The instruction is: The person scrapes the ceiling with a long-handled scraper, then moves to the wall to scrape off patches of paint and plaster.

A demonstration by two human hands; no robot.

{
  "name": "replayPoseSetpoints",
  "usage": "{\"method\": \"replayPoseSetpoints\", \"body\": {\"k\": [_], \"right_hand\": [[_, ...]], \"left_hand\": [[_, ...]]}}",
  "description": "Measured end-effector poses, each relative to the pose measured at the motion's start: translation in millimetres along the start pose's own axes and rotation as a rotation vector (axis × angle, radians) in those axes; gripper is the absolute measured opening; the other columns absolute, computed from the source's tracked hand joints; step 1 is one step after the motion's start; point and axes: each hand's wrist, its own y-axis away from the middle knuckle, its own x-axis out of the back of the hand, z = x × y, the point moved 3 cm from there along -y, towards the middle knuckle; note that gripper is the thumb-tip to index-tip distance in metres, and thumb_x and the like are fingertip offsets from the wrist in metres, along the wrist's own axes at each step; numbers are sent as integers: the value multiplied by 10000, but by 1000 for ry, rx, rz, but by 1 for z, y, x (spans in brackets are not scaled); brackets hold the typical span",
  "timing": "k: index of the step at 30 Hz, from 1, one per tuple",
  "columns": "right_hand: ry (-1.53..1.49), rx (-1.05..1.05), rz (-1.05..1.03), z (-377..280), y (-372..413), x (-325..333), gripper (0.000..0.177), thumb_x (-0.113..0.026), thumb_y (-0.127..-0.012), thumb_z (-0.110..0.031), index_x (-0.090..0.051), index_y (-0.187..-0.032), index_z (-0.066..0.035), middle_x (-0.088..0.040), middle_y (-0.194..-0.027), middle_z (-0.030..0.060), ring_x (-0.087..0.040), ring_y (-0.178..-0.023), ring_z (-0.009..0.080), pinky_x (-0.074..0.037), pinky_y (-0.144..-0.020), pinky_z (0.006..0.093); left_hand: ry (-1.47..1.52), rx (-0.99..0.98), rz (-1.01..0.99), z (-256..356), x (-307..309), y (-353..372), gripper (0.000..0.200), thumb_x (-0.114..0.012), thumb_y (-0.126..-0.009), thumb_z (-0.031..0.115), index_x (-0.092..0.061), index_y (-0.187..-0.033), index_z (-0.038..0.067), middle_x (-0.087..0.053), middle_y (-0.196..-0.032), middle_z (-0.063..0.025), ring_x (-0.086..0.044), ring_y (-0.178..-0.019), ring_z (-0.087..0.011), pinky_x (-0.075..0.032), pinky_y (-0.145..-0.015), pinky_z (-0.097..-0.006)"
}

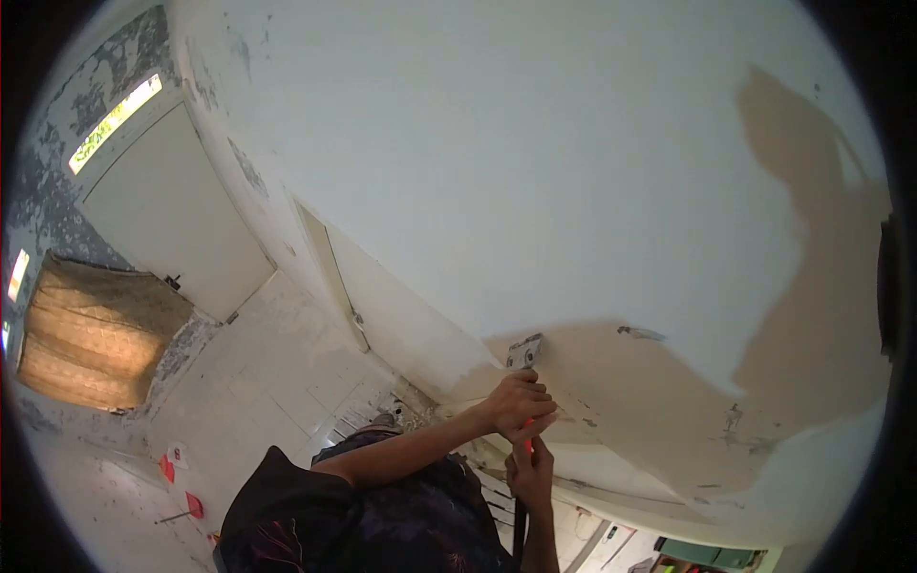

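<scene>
A long-handled scraper (pixel 524 352) has its metal blade against or very near the pale wall (pixel 535 191); contact is hard to judge. My left hand (pixel 521 406) is wrapped round its handle just below the blade. Lower down, my right hand (pixel 532 470) grips the same handle, and a red section shows between the two hands. The dark end of the handle runs down beside my right forearm. Close to the blade, a chipped grey mark (pixel 642 333) shows on the wall, and more chipped spots (pixel 734 418) lie further right.
A closed white door (pixel 180 210) and a brown curtain (pixel 105 329) are at the left. Another door (pixel 330 272) stands along the working wall. Red dustpan-like items (pixel 195 506) rest at lower left. A shelf with green items (pixel 707 554) is at lower right. My shadow falls across the wall.
</scene>
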Motion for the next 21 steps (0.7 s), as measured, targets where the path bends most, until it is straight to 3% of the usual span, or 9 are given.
{"method": "replayPoseSetpoints", "body": {"k": [2, 4, 10, 14, 16, 17, 18, 20, 21], "right_hand": [[-97, -22, -34, 8, 0, 11, 298, -527, -1006, -216, -541, -1178, 28, -479, -599, -18, -427, -448, 67, -308, -406, 233], [-330, -469, -94, 7, 5, 18, 319, -553, -996, -217, -541, -1222, 7, -498, -675, -26, -445, -543, 34, -335, -454, 219], [-405, -521, -224, -18, 10, 31, 359, -536, -1013, -282, -534, -1251, -13, -478, -661, -42, -413, -484, 29, -320, -423, 207], [-589, -475, -258, -19, 5, 16, 459, -544, -1004, -391, -512, -1273, -21, -475, -645, -27, -405, -447, 43, -316, -403, 209], [-755, -506, -335, -30, -1, 13, 493, -538, -1001, -423, -498, -1285, -22, -460, -634, -23, -394, -434, 49, -310, -389, 210], [-916, -538, -405, -37, -3, 11, 527, -532, -998, -455, -484, -1296, -24, -445, -623, -19, -382, -421, 56, -304, -375, 212], [-920, -538, -417, -40, -5, 10, 527, -532, -998, -455, -484, -1296, -24, -445, -623, -19, -382, -421, 56, -304, -375, 212], [-1114, -559, -608, -47, -9, 2, 529, -474, -1016, -470, -441, -1290, -19, -431, -635, 6, -323, -336, 52, -277, -298, 220], [-1123, -560, -622, -47, -12, -4, 529, -474, -1016, -470, -441, -1290, -19, -431, -635, 6, -323, -336, 52, -277, -298, 220]], "left_hand": [[-13, -1, -18, 1, -6, -1, 157, -635, -808, 179, -590, -691, 84, -520, -600, -50, -505, -573, -247, -390, -624, -375], [-33, 6, -26, 7, -9, 0, 142, -640, -802, 140, -595, -680, 82, -533, -621, -64, -504, -572, -260, -402, -630, -377], [200, 54, 272, 41, 11, 33, 203, -674, -804, 83, -560, -968, 50, -556, -939, -120, -553, -898, -299, -434, -860, -423], [72, 302, 500, 57, 32, 52, 404, -663, -861, 124, -445, -1191, 40, -467, -1236, -138, -466, -1130, -249, -370, -966, -389], [681, 856, 639, 40, 35, 63, 457, -683, -882, 197, -435, -1227, 29, -489, -1228, -112, -479, -1133, -230, -373, -982, -372], [1066, 1089, 451, 28, 33, 65, 505, -694, -897, 321, -453, -1240, 38, -514, -1188, -81, -511, -1109, -220, -395, -986, -370], [1057, 1090, 458, 27, 48, 54, 505, -694, -897, 321, -453, -1240, 38, -514, -1188, -81, -511, -1109, -220, -395, -986, -370], [1547, 783, 248, 46, 73, 22, 538, -677, -902, 451, -493, -1226, 64, -553, -1141, -70, -545, -1058, -227, -426, -972, -388], [1537, 747, 337, 34, 63, 25, 541, -650, -895, 544, -544, -1144, 76, -574, -1078, -66, -574, -1029, -247, -449, -951, -404]]}}
